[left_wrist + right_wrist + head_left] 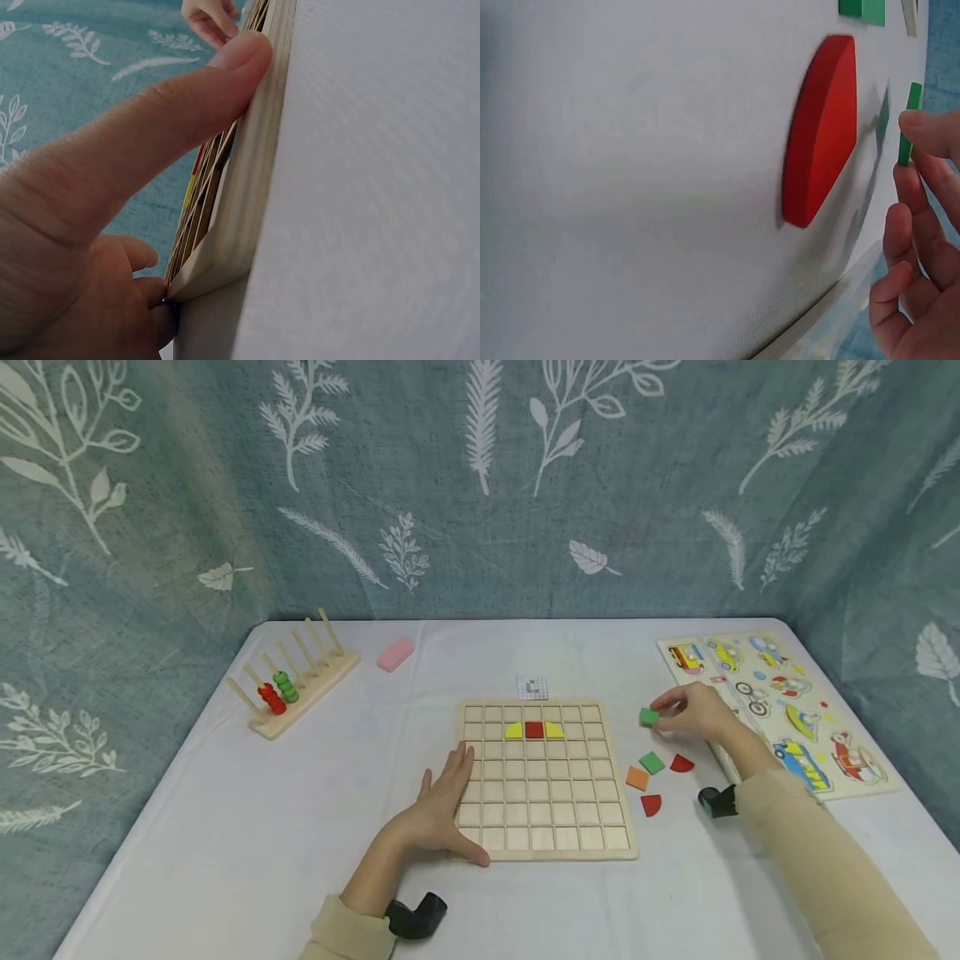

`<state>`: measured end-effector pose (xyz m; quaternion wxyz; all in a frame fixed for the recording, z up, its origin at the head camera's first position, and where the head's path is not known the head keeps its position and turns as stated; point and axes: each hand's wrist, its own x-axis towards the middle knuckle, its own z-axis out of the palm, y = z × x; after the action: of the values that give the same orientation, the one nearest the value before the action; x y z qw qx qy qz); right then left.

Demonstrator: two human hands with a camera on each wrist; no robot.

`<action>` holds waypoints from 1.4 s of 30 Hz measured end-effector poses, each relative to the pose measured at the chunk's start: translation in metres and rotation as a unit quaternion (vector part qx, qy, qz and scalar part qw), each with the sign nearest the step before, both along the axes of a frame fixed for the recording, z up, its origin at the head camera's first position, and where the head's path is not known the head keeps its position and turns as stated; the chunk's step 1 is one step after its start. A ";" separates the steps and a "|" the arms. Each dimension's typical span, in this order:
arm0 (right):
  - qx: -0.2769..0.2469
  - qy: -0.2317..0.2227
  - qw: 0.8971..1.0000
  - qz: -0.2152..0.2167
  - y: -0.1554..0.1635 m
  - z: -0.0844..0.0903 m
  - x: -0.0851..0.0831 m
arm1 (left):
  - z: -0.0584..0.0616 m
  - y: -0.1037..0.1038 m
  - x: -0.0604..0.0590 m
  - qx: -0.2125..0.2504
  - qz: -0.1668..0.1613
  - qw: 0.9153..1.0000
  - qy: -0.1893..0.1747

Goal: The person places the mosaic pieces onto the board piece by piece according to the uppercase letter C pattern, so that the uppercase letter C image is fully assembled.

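The right hand (697, 710) pinches a small green tile (648, 717) between thumb and fingertips, holding it above the white table (225, 827) just right of the wooden grid board (546, 779). The left hand (442, 806) lies flat with straight fingers against the board's left edge, thumb along its front corner. A red tile (533, 730) flanked by two yellow pieces (514, 731) sits in the board's second row, and loose green (652, 763), orange (637, 778) and red pieces (681, 764) lie beside the board.
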<state>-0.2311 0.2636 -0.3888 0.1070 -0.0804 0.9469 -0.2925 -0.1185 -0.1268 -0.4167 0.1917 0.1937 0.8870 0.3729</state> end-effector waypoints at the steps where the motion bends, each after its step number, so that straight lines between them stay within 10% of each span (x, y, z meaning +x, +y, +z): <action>1: 0.000 0.006 1.000 0.002 -0.001 0.000 0.002 | 0.000 0.000 0.000 0.000 -0.001 1.000 0.001; 42: -0.037 0.038 0.997 0.058 -0.046 0.000 0.026 | 0.001 -0.001 -0.002 -0.002 0.000 1.000 0.005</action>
<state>-0.2051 0.2173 -0.3893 0.0851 -0.1505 0.9323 -0.3176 -0.1206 -0.1275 -0.4153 0.1874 0.1952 0.8888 0.3698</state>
